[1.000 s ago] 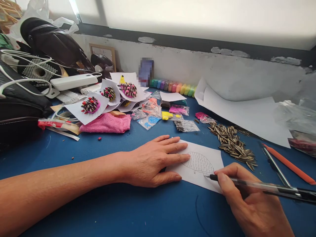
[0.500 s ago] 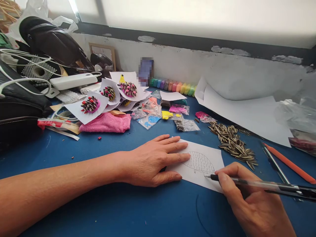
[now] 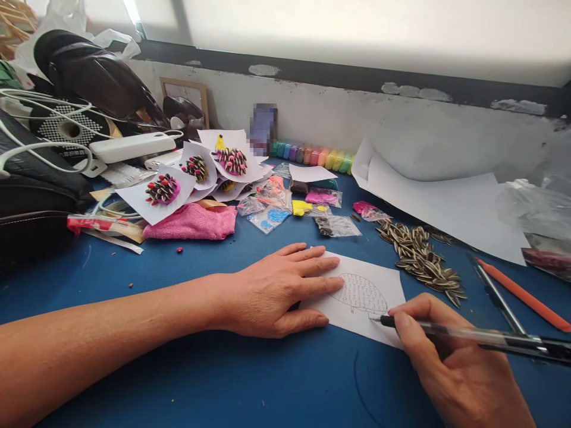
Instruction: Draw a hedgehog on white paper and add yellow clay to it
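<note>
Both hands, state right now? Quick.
Left hand: open, fingers spread, laid flat partly on the paper.
Right hand: closed, holding a pen, tip at the paper.

blue tabletop [image 3: 250, 380] beneath drawn-on paper [image 3: 363, 294], striped seeds [image 3: 422, 260], pink cloth [image 3: 191, 223] and orange stick [image 3: 524, 295]

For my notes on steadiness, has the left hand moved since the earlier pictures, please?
No; the left hand shows no visible shift against the seed pile.

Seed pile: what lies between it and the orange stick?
Head view: a slim black-silver tool lies between the seed pile and orange stick, its near end partly behind the pen in the right hand.
</note>
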A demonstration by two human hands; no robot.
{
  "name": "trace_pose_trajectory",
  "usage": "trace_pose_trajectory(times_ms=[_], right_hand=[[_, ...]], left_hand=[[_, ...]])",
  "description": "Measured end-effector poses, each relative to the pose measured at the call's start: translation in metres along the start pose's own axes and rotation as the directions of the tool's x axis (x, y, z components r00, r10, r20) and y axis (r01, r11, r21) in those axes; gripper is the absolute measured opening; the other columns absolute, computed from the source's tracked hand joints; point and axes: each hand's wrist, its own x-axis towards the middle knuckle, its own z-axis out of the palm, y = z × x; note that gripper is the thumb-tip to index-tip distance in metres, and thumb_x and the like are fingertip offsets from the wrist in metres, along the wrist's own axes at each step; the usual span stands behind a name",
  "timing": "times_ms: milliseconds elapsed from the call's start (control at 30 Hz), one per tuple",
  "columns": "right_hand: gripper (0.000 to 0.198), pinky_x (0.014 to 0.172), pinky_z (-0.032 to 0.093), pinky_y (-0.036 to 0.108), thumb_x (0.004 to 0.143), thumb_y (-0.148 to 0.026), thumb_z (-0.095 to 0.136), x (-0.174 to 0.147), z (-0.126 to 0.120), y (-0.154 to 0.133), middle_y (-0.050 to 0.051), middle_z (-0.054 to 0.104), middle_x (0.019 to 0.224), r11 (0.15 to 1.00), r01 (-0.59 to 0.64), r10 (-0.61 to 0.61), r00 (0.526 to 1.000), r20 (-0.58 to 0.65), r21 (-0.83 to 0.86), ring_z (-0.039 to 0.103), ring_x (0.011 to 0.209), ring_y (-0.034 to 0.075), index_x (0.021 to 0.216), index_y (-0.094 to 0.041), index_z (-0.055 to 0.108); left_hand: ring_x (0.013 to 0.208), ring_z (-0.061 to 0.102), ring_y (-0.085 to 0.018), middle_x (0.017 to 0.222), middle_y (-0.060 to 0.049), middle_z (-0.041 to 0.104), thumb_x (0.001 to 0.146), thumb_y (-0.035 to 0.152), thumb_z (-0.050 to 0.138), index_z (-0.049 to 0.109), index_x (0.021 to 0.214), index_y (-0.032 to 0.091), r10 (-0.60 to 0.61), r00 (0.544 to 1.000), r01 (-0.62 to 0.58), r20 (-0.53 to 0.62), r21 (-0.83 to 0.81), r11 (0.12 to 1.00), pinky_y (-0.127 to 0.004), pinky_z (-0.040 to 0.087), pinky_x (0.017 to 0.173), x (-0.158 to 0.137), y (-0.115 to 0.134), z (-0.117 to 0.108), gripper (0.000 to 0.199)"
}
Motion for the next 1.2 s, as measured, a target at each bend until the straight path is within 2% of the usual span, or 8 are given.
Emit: trace_pose_trajectory(times_ms=[233,600,800,967,1200], right_hand=[[0.031,0.042,0.037,0.025,0.088,-0.044,0.049,-0.0006,0.0003,-0.0006,-0.004,0.052,0.054,0.999,0.013,-0.015,0.999,-0.036,-0.046,0.042,0.043,0.012,0.064,-0.026,0.054],[0.030,0.041,0.030,0.027,0.087,-0.044,0.050,0.0003,-0.0010,-0.0008,-0.005,0.050,0.050,1.000,-0.004,0.004,1.000,-0.006,-0.017,0.040,0.042,0.012,0.063,-0.026,0.053],[0.030,0.046,0.037,0.026,0.087,-0.046,0.050,-0.0008,0.0005,0.0009,-0.002,0.061,0.061,0.999,-0.034,0.035,0.999,-0.016,0.009,0.053,0.053,0.014,0.065,-0.026,0.055],[0.032,0.044,0.033,0.026,0.088,-0.046,0.049,-0.0006,-0.0006,0.0003,-0.005,0.049,0.053,1.000,-0.015,0.015,1.000,-0.009,-0.024,0.041,0.045,0.012,0.064,-0.025,0.053],[0.033,0.039,0.033,0.025,0.088,-0.046,0.049,0.0033,-0.0019,0.0057,-0.005,0.046,0.049,0.998,0.030,-0.030,1.000,0.002,-0.051,0.041,0.040,0.011,0.063,-0.026,0.055]], left_hand=[[0.146,0.031,-0.035,0.155,-0.013,0.039,0.099,0.047,0.048,0.048,0.146,0.019,0.012,1.000,-0.013,-0.025,-0.012,1.000,-0.054,0.022,0.121,0.0004,0.0001,0.0010,0.055],[0.147,0.029,-0.033,0.155,-0.012,0.040,0.099,0.048,0.047,0.047,0.146,0.018,0.004,1.000,-0.004,-0.003,0.003,1.000,-0.050,0.019,0.122,-0.0004,0.0001,0.0002,0.055],[0.148,0.029,-0.033,0.157,-0.011,0.037,0.100,0.049,0.045,0.045,0.147,0.020,-0.007,1.000,0.006,0.020,0.018,1.000,-0.049,0.019,0.122,0.0000,0.0003,-0.0001,0.056],[0.147,0.029,-0.034,0.157,-0.011,0.037,0.100,0.049,0.045,0.046,0.147,0.018,-0.001,1.000,0.001,0.019,0.021,1.000,-0.050,0.019,0.122,0.0009,-0.0001,-0.0002,0.057],[0.148,0.028,-0.033,0.156,-0.012,0.038,0.100,0.048,0.046,0.045,0.148,0.017,0.004,1.000,-0.004,0.017,0.029,1.000,-0.050,0.020,0.122,0.0003,0.0002,0.0002,0.057]])
